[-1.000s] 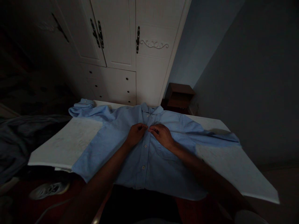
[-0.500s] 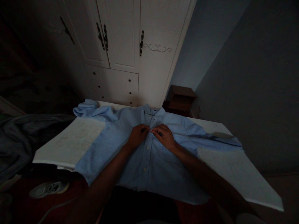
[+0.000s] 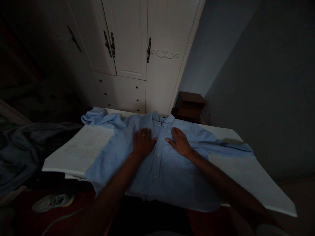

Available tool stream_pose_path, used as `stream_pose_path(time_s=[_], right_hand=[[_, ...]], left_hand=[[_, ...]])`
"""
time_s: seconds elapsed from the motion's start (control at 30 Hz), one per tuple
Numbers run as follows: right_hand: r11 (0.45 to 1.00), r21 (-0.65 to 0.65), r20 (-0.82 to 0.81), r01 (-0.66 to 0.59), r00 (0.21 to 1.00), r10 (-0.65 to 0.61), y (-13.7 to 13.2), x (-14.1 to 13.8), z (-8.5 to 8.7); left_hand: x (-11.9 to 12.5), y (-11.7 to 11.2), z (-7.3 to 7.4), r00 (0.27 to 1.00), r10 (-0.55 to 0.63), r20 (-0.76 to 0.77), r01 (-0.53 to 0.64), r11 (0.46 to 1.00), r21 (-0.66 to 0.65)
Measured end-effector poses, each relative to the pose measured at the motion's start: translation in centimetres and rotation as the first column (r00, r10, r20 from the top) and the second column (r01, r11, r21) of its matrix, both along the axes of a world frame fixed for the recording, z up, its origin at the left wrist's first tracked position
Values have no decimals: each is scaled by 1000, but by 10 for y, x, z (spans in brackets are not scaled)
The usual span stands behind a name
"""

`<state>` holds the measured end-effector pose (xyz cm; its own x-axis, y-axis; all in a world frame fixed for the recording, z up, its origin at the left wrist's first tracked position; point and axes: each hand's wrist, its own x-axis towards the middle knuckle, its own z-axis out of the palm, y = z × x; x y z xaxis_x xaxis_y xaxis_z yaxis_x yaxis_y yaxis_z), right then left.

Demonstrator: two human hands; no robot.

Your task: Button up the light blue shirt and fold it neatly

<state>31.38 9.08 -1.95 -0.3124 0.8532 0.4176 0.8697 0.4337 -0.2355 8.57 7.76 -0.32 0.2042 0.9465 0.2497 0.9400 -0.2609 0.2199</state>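
Note:
A light blue button-up shirt lies front side up, its collar at the far side and its sleeves out to both sides. My left hand rests flat on the chest, left of the button strip, with fingers stretched out and a ring on one finger. On the other side of the strip my right hand lies flat too, its thumb pointing toward the buttons. Neither hand holds anything. Several pale buttons run down the front between and below the hands. Under the shirt is a white board or tabletop.
A white wardrobe with dark handles stands behind the table. Beside it is a small brown cabinet. Dark cloth lies at the left. A shoe sits on the red floor at lower left.
Both hands have let go of the button strip near the upper chest. They have moved apart, and the fingers have spread flat on the shirt.

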Motion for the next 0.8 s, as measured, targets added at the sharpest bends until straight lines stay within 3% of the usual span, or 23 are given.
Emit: stream_pose_path(time_s=[0.27,0.8], right_hand=[[988,-102,223,117,970,-92,-16,47,-10],[987,-106,213,117,973,-92,-14,50,-12]], left_hand=[[-20,-14,-7,996,82,-29,-82,997,-7],[-25,-15,-4,997,60,-49,-61,998,-27]])
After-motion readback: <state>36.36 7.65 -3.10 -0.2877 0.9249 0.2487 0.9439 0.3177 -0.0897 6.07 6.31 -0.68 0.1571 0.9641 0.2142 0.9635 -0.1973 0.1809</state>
